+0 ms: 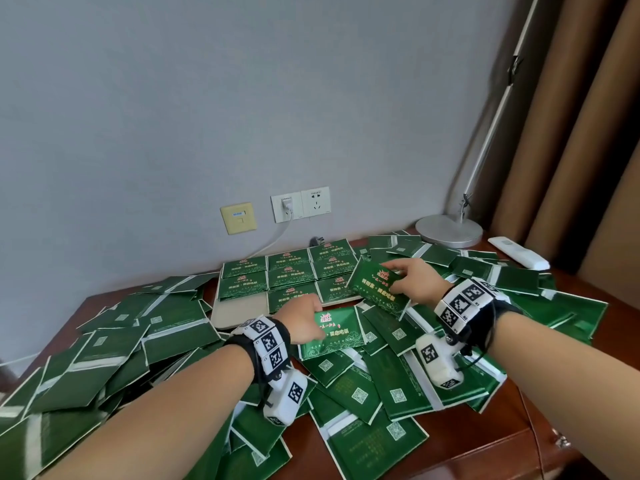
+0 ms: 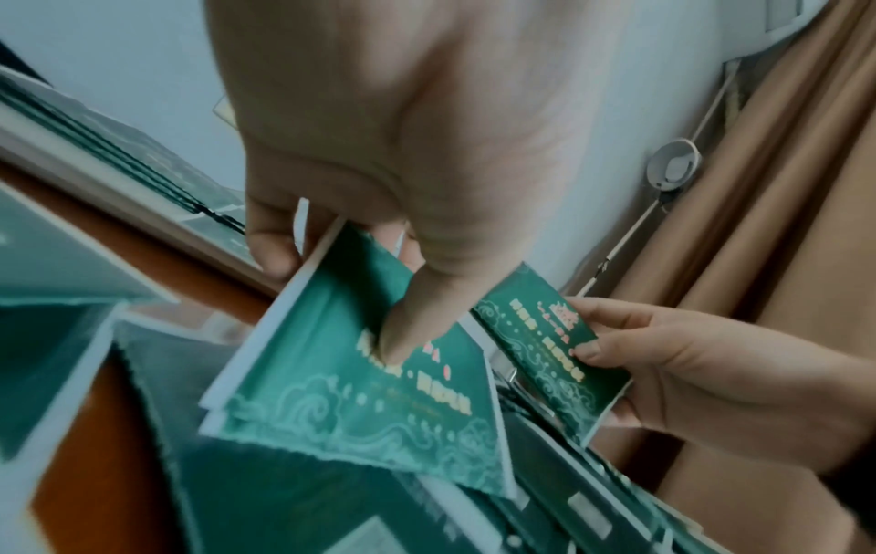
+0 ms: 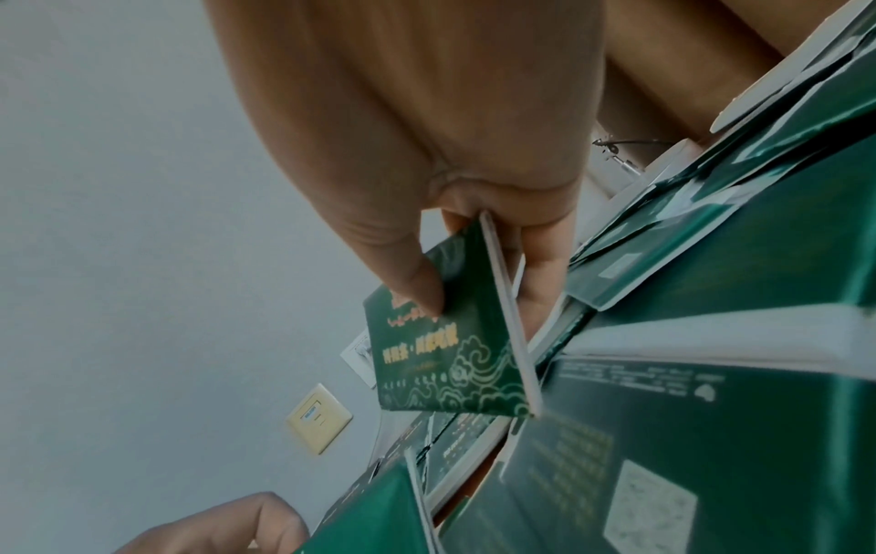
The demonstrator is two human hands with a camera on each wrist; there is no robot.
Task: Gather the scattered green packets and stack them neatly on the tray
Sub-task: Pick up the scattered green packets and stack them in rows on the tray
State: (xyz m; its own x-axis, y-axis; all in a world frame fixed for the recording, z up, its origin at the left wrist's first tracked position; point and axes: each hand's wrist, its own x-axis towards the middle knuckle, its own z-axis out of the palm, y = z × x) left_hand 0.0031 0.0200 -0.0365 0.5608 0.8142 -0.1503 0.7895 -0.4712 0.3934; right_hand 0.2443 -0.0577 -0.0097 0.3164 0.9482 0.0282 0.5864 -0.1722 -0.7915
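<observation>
Several green packets (image 1: 104, 344) lie scattered over the wooden table (image 1: 467, 441). At the back centre a beige tray (image 1: 239, 311) carries rows of packets (image 1: 289, 271) laid face up. My left hand (image 1: 317, 322) grips one face-up packet (image 1: 341, 336) just in front of the tray; in the left wrist view its thumb (image 2: 417, 318) presses on the printed face (image 2: 350, 382) with fingers beneath. My right hand (image 1: 398, 278) pinches a second packet (image 1: 375, 289), tilted and raised over the tray's right corner. In the right wrist view the thumb (image 3: 417, 277) sits on that packet (image 3: 450, 356).
A lamp base (image 1: 449, 231) and a white remote (image 1: 518, 252) stand at the back right among packets. Wall sockets (image 1: 300, 203) with a plugged cable sit behind the tray. Brown curtains (image 1: 571, 133) hang at the right. Bare wood shows at the front right corner.
</observation>
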